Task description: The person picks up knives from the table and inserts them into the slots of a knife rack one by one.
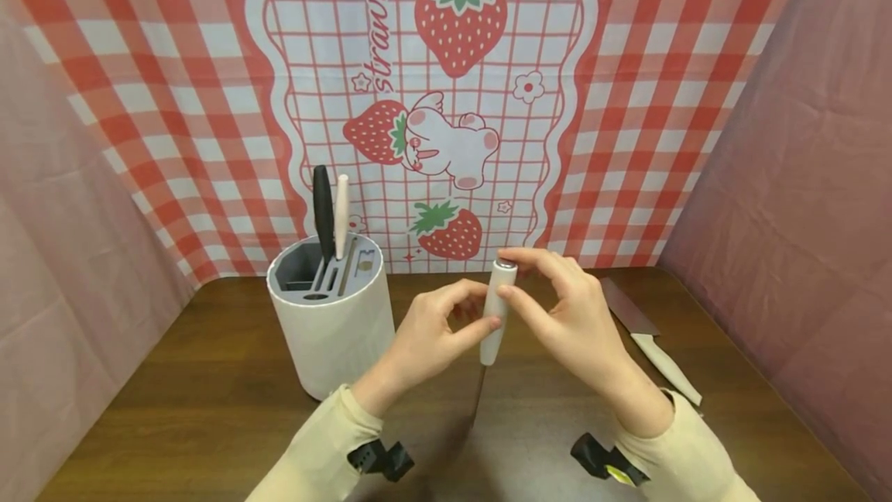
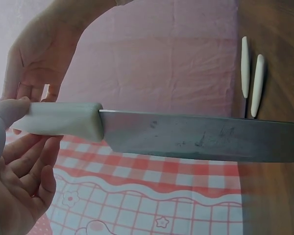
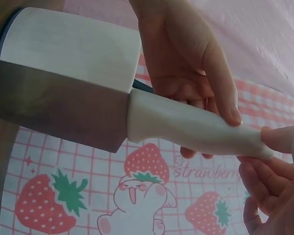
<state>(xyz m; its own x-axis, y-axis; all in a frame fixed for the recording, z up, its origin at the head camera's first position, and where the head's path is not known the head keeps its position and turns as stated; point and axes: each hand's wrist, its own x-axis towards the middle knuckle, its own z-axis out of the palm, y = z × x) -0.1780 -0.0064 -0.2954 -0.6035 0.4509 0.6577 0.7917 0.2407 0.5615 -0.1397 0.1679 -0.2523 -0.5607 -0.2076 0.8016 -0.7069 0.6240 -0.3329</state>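
Note:
A kitchen knife (image 1: 498, 316) with a white handle is held upright, blade down, seen nearly edge-on in the head view. My left hand (image 1: 440, 325) grips the handle around its middle, thumb on one side and fingers on the other. At the handle's metal-capped top end, my right hand (image 1: 574, 312) pinches it between thumb and fingers. Both wrist views show the broad blade (image 2: 196, 137) from the side, with dark marks on one face. In the right wrist view the handle (image 3: 186, 122) spans between the two hands.
A white knife block (image 1: 334, 339) with a grey slotted top stands to the left, holding a black handle (image 1: 323, 211) and a white handle (image 1: 341, 215). Another white-handled knife (image 1: 665, 366) lies on the wooden table at right. A strawberry-print cloth (image 1: 502, 138) hangs behind.

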